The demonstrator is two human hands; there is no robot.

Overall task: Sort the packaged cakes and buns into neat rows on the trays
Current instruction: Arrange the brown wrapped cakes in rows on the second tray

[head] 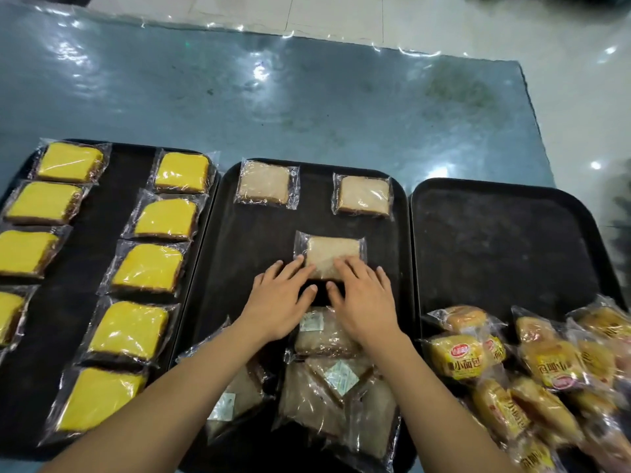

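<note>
near: loose pale cakes [327, 387] piled on middle tray [218, 268] | hands: left hand [278, 302] and right hand [363, 302] – each grip released, flat fingers pressing one wrapped cake [333, 249] mid-tray | handling: likely light, soft, slippery film – take by its sides | far: two placed cakes [264, 182]

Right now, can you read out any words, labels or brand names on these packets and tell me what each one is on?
"小面包": yellow label of the left bun packet on the right tray.
Red logo above it: too small to read.
Other bun packets: same style of label, turned and blurred, not readable.
White sachets in the brown cake packets: print too small to read.
Yellow cake packets: no text visible.
</note>
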